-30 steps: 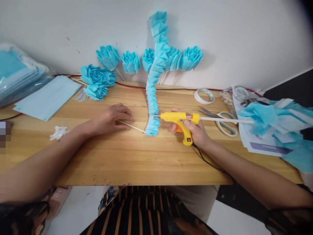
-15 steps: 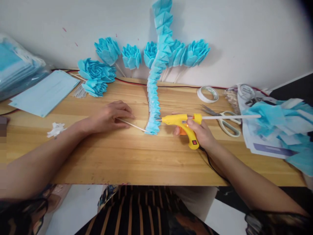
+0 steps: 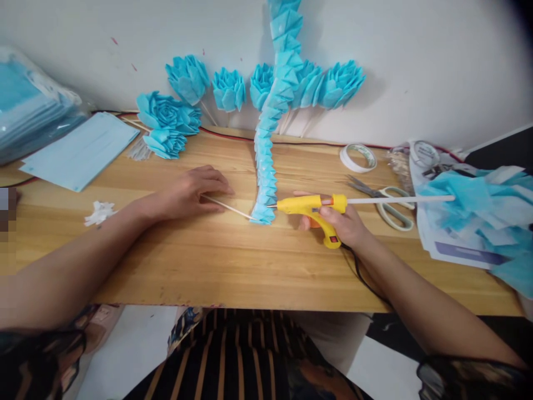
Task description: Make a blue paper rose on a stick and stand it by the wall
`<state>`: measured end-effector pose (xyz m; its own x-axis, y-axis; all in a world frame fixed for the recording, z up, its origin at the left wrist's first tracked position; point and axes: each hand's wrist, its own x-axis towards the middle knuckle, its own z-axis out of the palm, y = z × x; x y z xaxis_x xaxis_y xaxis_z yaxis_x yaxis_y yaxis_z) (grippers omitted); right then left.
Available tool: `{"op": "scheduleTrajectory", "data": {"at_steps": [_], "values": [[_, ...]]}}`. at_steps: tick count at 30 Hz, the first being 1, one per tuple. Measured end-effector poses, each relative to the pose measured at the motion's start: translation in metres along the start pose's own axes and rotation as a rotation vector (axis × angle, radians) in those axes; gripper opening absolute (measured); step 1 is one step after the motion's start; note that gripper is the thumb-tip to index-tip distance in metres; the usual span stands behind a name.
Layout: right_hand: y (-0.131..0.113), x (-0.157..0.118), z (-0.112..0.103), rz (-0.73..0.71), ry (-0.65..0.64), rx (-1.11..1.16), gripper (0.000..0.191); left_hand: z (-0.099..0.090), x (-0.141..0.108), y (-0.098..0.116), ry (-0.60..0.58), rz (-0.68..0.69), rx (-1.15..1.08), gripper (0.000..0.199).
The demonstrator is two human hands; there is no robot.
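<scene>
My left hand (image 3: 202, 191) pinches a thin white stick (image 3: 231, 209) low over the table. The stick's far end meets the bottom of a long strip of folded blue petals (image 3: 266, 161), which runs up the table and against the wall. In my right hand (image 3: 347, 225) is a yellow glue gun (image 3: 303, 205), gripped by its handle, with a white glue stick (image 3: 400, 200) poking out the back. Its metal nozzle points left and is at the strip's right edge near the bottom; whether it touches cannot be made out.
Several blue fabric flowers (image 3: 229, 89) lean on the wall. Flat blue sheets (image 3: 83, 150) and white scraps (image 3: 100, 213) lie left. To the right are a tape roll (image 3: 358, 158), scissors (image 3: 385, 203) and a pile of blue-white pieces (image 3: 478, 205). The gun's black cord (image 3: 362, 278) hangs off the front edge.
The view has shifted slightly, so everything sits a little further right and higher. Both hands keep their holds, and the nozzle stays by the strip's lower end.
</scene>
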<state>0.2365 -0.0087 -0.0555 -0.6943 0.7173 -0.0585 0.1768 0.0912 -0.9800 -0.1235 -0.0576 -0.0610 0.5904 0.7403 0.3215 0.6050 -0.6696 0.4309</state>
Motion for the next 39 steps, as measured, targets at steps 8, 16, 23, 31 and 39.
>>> {"op": "scheduleTrajectory", "data": {"at_steps": [8, 16, 23, 31, 39], "values": [[-0.005, 0.001, 0.004, -0.003, 0.001, -0.014, 0.061, 0.0, 0.0, 0.0, -0.006, -0.006, 0.003, 0.027], [-0.004, 0.001, 0.005, -0.014, -0.007, -0.026, 0.067, -0.001, 0.0, 0.001, -0.012, 0.001, 0.018, 0.028], [-0.008, 0.001, 0.007, 0.021, -0.002, -0.061, 0.065, -0.001, 0.0, 0.001, -0.024, -0.026, -0.005, 0.028], [-0.01, 0.0, 0.008, 0.029, -0.003, -0.087, 0.065, -0.001, 0.001, 0.002, -0.033, -0.032, -0.009, 0.026], [-0.013, 0.0, 0.009, 0.042, 0.001, -0.104, 0.064, -0.001, -0.001, 0.002, -0.02, -0.034, -0.023, 0.025]]}}
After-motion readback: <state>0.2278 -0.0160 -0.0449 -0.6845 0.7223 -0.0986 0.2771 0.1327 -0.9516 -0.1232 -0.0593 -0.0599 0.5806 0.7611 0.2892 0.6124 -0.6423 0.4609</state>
